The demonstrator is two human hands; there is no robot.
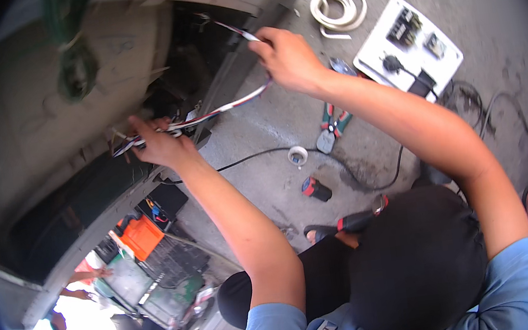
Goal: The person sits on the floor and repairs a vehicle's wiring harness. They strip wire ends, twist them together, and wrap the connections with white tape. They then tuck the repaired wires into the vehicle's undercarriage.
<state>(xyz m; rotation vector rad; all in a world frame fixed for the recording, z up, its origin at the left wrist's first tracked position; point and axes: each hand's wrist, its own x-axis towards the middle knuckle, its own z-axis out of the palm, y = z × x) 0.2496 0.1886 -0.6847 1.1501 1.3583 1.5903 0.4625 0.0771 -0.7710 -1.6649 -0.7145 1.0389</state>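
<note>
Red-white-blue wire bundle at the gray metal casing's opening.
Right of it, on concrete floor: coiled white cable left of rectangular white socket board; green-handled metal pliers before both.

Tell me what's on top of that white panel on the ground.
On the white panel sit black electrical fittings, a round black plug and, near one edge, a black block. What those parts cover can't be seen; nor can the panel's underside.
</note>
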